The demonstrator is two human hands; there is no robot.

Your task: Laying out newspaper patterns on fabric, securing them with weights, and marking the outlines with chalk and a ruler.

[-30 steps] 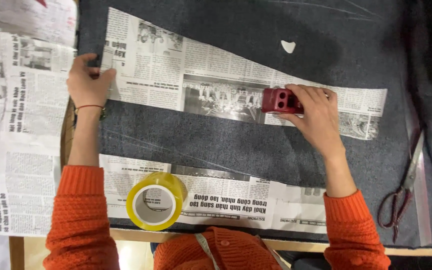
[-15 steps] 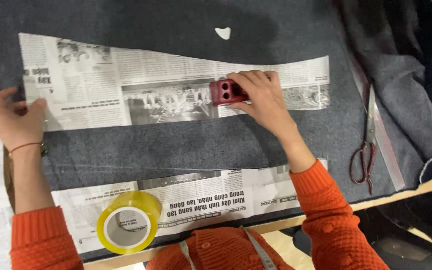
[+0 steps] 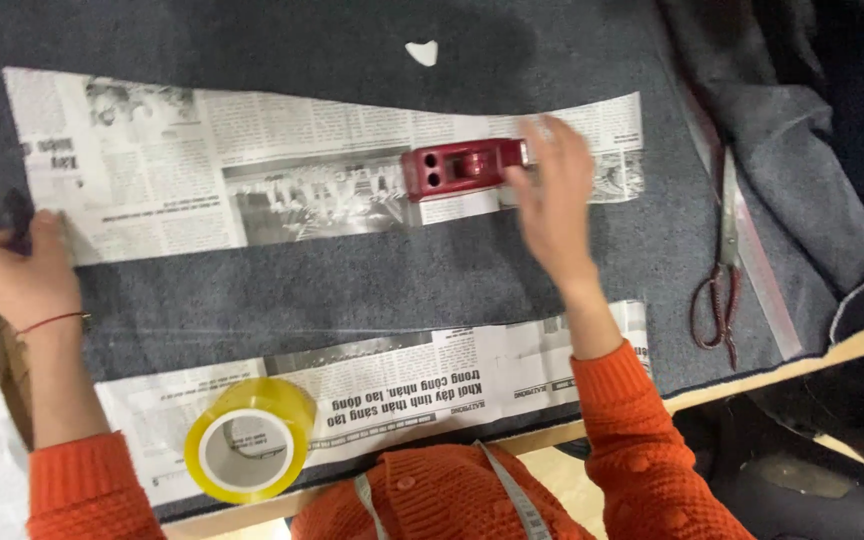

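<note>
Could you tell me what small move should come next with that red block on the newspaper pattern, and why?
Probably settle the red block flat and lift the right hand off. The block already lies on the newspaper strip as a weight, the right hand only touches its end, and the left hand presses the strip's other end on the grey cloth.

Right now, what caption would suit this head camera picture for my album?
Right hand beside a red block on a newspaper strip, left hand at its end.
</note>
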